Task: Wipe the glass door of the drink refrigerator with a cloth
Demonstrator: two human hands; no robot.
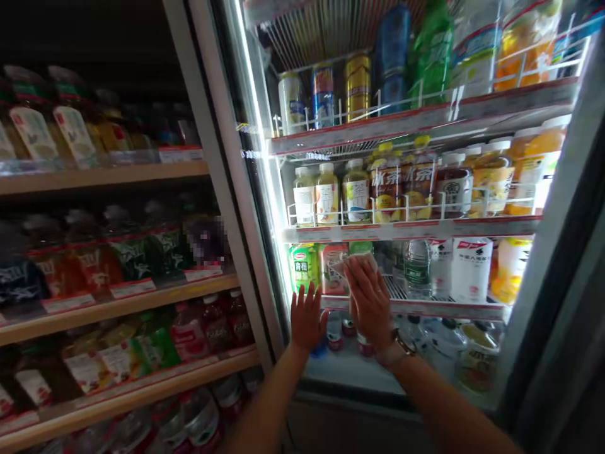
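My right hand [366, 299] presses a white cloth [362, 260] flat against the glass door [326, 372] of a lit drinks fridge, about level with its lower shelf. A bracelet circles that wrist. To its left, my left hand [306, 318] is raised with fingers stretched and spread, palm toward the glass; it holds nothing. Behind the glass near my hands are a green-labelled drink [304, 265] and a red-labelled drink [331, 277]. Part of the cloth is hidden under my right fingers.
Bottles and cans stand on the fridge's wire shelves, including a clear water bottle [418, 268] and a tall green bottle [432, 53]. On the left, wooden shelves [155, 284] carry rows of drinks. A bright light strip [258, 113] runs along the fridge's left side.
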